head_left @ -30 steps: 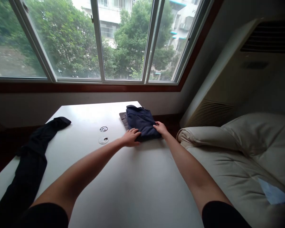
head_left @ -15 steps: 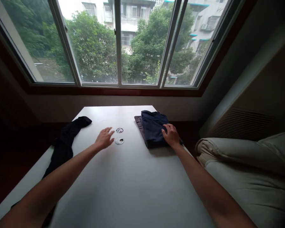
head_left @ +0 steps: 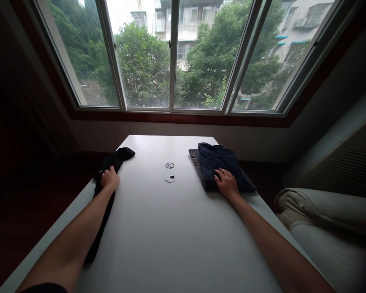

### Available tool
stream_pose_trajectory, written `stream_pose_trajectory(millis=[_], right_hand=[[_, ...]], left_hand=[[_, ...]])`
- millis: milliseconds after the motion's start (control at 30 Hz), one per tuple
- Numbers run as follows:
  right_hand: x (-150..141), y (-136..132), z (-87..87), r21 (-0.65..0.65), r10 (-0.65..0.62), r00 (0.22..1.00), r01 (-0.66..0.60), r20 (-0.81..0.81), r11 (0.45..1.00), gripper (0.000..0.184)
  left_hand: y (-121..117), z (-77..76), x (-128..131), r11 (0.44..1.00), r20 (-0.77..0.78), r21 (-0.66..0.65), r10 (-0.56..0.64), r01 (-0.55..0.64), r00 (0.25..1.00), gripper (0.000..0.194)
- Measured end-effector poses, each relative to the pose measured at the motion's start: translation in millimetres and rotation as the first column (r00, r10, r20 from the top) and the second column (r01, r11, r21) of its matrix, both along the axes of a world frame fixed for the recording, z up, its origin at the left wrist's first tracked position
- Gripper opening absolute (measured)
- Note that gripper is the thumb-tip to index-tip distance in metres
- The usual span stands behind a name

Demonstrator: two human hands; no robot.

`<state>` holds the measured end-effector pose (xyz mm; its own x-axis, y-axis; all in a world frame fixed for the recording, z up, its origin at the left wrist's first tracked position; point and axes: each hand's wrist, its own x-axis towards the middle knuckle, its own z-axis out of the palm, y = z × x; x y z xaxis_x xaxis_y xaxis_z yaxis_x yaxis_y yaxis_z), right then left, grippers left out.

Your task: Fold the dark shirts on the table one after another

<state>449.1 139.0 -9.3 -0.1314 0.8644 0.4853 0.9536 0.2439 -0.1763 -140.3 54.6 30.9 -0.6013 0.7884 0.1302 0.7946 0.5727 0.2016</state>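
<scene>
On the left of the white table lies a crumpled black garment [head_left: 122, 155], one long narrow part of it trailing toward me under my left forearm. My left hand [head_left: 110, 178] has its fingers closed on the middle of this garment. Over on the right, a folded navy garment [head_left: 215, 159] lies on top of a folded dark grey garment [head_left: 195, 165]. My right hand [head_left: 227, 183] rests on the near part of the navy garment, fingers spread and palm down.
The white table [head_left: 171, 232] reaches toward the window [head_left: 172, 61]. Two round inserts [head_left: 169, 178] are set in its surface between the garments. A light-coloured padded seat [head_left: 326, 228] stands beside the right edge. Dark floor lies to the left.
My left hand has moved left from near the round inserts and taken hold of the black garment. My right hand has shifted slightly nearer on the navy garment. The view has turned left.
</scene>
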Motion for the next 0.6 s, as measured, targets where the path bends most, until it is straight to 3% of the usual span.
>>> stream_pose_trajectory(millis=[133, 267, 300, 367, 433, 500, 533, 567, 600], right_hand=[[-4, -4, 4.7, -0.034, -0.004, 0.999, 0.003, -0.04, 0.999, 0.044], [-21, -12, 18.4, -0.029, -0.039, 0.993, 0.036, -0.108, 0.999, 0.038], [-29, -16, 23.6, -0.005, -0.031, 0.992, 0.031, -0.125, 1.0, 0.037], [-48, -26, 34.9, 0.05, 0.033, 0.989, -0.026, -0.144, 0.998, 0.034], [-71, -37, 44.9, 0.064, 0.146, 0.978, -0.137, -0.152, 0.988, 0.032], [-94, -48, 51.4, -0.002, 0.275, 0.945, -0.28, -0.174, 0.96, 0.031], [-104, -53, 52.9, -0.061, 0.328, 0.925, -0.345, -0.192, 0.937, 0.031], [-114, -57, 53.2, -0.128, 0.362, 0.909, -0.392, -0.208, 0.911, 0.031], [-123, -61, 52.5, -0.192, 0.374, 0.902, -0.415, -0.216, 0.889, 0.032]], left_hand=[[10, 12.0, 16, 0.954, 0.107, -0.151, -0.243, 0.257, 0.964, 0.053], [-9, 10.4, 92, 0.813, 0.154, -0.096, -0.558, 0.575, 0.815, 0.04], [-20, 10.3, 118, 0.768, 0.174, -0.058, -0.621, 0.638, 0.764, 0.039], [-48, 14.9, 168, 0.62, 0.261, 0.039, -0.763, 0.784, 0.591, 0.038], [-78, 27.0, 209, 0.434, 0.406, 0.15, -0.846, 0.889, 0.345, 0.034], [-100, 42.5, 234, 0.229, 0.499, 0.261, -0.864, 0.938, 0.072, 0.033], [-105, 49.0, 238, 0.189, 0.494, 0.3, -0.869, 0.935, 0.017, 0.031], [-105, 53.3, 238, 0.194, 0.471, 0.326, -0.882, 0.925, 0.019, 0.029], [-101, 54.6, 234, 0.249, 0.431, 0.337, -0.898, 0.908, 0.087, 0.028]])
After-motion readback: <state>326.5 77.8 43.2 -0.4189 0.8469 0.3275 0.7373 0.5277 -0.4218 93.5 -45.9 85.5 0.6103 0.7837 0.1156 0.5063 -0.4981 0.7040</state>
